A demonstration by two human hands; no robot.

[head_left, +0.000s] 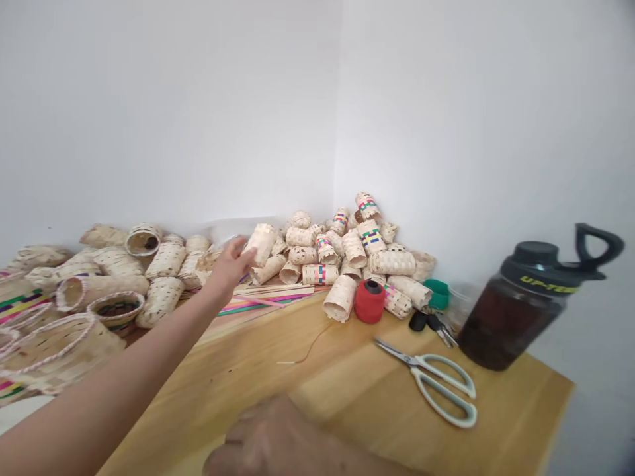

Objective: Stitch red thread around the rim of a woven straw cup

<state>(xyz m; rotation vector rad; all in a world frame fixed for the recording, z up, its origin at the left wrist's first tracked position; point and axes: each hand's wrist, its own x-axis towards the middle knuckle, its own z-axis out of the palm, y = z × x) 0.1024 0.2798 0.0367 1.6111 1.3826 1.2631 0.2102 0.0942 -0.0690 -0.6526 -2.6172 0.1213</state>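
The left hand is open, touching a woven tube — the blurry right hand can't be read — and a bottle says "UP-TO".

Walls: two plain white walls meeting in a corner, as far as I can see from my end
Table: light wooden table, pushed right up into that corner
Light: soft and even, lol

The right hand is blurred and cut off by the bottom edge at 6 o'clock; baskets at 9 o'clock run off the left edge; the left hand's fingertips blur against a woven tube, so contact cannot be told; a green object at 3 o'clock is partly hidden, too small to identify.
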